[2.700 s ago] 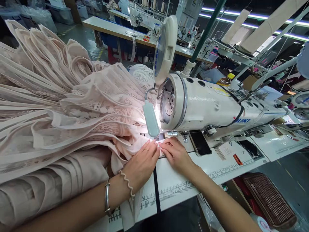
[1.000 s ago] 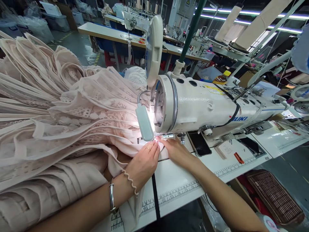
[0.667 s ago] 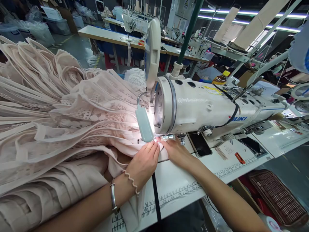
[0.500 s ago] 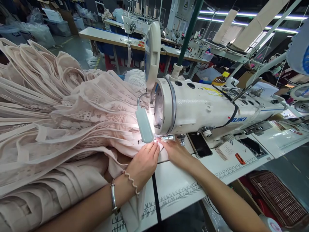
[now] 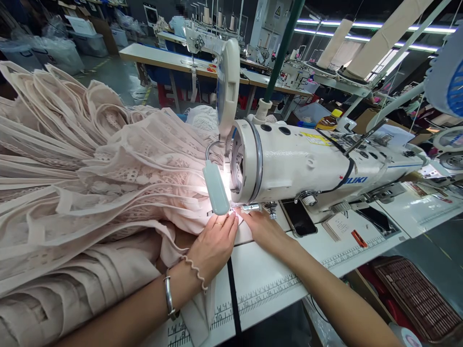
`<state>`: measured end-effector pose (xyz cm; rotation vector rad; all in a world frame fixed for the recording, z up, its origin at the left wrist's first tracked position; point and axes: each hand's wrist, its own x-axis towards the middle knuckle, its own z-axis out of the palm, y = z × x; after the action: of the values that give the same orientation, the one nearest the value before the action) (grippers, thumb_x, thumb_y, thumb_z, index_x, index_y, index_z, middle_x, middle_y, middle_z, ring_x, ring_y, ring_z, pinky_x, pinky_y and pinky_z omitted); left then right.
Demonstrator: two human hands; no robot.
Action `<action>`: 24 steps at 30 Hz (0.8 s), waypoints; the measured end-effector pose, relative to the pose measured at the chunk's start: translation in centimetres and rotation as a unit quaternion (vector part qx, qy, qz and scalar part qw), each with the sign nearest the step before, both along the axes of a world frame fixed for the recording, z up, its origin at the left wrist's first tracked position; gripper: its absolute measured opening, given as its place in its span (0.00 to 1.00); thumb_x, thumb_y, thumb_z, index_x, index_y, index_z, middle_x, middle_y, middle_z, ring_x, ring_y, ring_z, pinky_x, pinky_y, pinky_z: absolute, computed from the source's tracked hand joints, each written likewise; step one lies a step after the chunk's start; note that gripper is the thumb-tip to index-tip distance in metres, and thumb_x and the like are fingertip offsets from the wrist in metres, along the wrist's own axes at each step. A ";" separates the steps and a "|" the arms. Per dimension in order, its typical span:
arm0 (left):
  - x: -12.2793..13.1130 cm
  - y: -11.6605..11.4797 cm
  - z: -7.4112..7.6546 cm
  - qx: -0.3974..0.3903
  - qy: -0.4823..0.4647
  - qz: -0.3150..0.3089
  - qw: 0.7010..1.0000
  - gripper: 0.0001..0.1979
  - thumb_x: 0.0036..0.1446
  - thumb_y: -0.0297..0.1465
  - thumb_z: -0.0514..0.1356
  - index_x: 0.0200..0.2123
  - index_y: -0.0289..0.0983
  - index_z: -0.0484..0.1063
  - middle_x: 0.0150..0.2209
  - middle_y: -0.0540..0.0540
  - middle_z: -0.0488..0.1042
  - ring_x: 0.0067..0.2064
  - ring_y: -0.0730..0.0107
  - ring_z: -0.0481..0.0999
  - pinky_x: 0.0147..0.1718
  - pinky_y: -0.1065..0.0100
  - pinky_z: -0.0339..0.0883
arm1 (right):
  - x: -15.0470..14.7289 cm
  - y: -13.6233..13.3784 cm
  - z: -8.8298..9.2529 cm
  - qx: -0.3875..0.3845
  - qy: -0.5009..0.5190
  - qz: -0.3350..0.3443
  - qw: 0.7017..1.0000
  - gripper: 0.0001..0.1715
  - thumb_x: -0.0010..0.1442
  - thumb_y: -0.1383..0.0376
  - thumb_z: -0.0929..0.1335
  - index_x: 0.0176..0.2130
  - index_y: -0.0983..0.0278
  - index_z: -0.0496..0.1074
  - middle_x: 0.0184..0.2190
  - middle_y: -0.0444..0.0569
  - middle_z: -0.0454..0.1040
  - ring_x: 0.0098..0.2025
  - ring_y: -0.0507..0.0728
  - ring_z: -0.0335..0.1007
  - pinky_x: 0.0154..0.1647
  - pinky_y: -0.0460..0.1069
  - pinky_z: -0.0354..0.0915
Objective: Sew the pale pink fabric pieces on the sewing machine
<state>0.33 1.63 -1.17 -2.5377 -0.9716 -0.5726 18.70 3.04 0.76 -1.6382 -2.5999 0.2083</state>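
My left hand (image 5: 216,242) lies flat on pale pink fabric (image 5: 108,193), fingers stretched toward the needle of a white sewing machine (image 5: 307,164). My right hand (image 5: 264,229) rests beside it on the fabric edge, fingers extended under the machine head. The fingertips of both hands meet just below the lit presser foot (image 5: 249,207). A small grey lamp (image 5: 216,188) hangs over them and hides part of the needle. The wrist of the left hand carries a silver bangle and a coiled band.
A great pile of pink lace garments fills the left. A white table (image 5: 267,279) with printed ruler marks runs under my arms. A dark phone (image 5: 298,218) and papers (image 5: 338,224) lie under the machine arm. More sewing stations (image 5: 181,55) stand behind.
Both hands have slid forward toward the presser foot with the fabric edge. The view has shifted slightly.
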 end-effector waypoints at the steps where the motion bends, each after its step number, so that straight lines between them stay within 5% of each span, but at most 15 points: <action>1: -0.3 0.1 0.3 0.002 0.006 -0.004 1.000 0.19 0.61 0.16 0.44 0.48 0.26 0.71 0.45 0.36 0.77 0.47 0.57 0.75 0.50 0.55 0.65 | 0.0 0.0 0.0 0.010 -0.008 -0.004 1.000 0.25 0.62 0.75 0.56 0.51 0.58 0.70 0.37 0.51 0.75 0.39 0.58 0.69 0.39 0.51 0.64; 6: -2.6 2.0 1.7 -0.022 -0.012 -0.031 0.999 0.18 0.63 0.17 0.44 0.31 0.34 0.70 0.31 0.45 0.74 0.34 0.65 0.73 0.44 0.61 0.67 | 0.3 -0.1 -0.5 0.036 0.022 0.018 0.999 0.26 0.57 0.77 0.58 0.49 0.58 0.72 0.40 0.50 0.75 0.41 0.59 0.69 0.43 0.54 0.65; 10: -3.5 3.0 1.8 -0.045 -0.076 -0.085 0.992 0.16 0.65 0.19 0.43 0.39 0.33 0.70 0.38 0.44 0.75 0.45 0.65 0.73 0.53 0.61 0.64 | 0.8 -0.3 -0.9 0.042 0.065 0.038 0.996 0.26 0.58 0.77 0.59 0.49 0.57 0.73 0.45 0.50 0.75 0.44 0.58 0.69 0.41 0.52 0.65; 16: -2.8 3.0 1.8 -0.135 -0.056 -0.023 0.989 0.12 0.62 0.19 0.47 0.37 0.35 0.68 0.43 0.42 0.73 0.47 0.60 0.71 0.46 0.59 0.68 | 0.8 -0.6 -1.6 0.060 0.077 0.026 0.995 0.27 0.57 0.77 0.59 0.49 0.58 0.73 0.42 0.52 0.75 0.43 0.59 0.71 0.44 0.54 0.66; 24: -3.0 3.6 1.6 -0.197 -0.090 -0.064 0.974 0.16 0.61 0.18 0.43 0.41 0.38 0.67 0.38 0.47 0.72 0.43 0.65 0.72 0.49 0.59 0.65 | 0.8 -0.8 -1.4 0.081 0.079 0.068 0.991 0.24 0.58 0.77 0.59 0.48 0.59 0.72 0.51 0.50 0.75 0.48 0.59 0.71 0.51 0.55 0.66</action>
<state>-2.71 5.25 0.47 -2.9576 -1.0808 -0.7201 19.46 2.23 -0.63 -1.3379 -2.5352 0.1230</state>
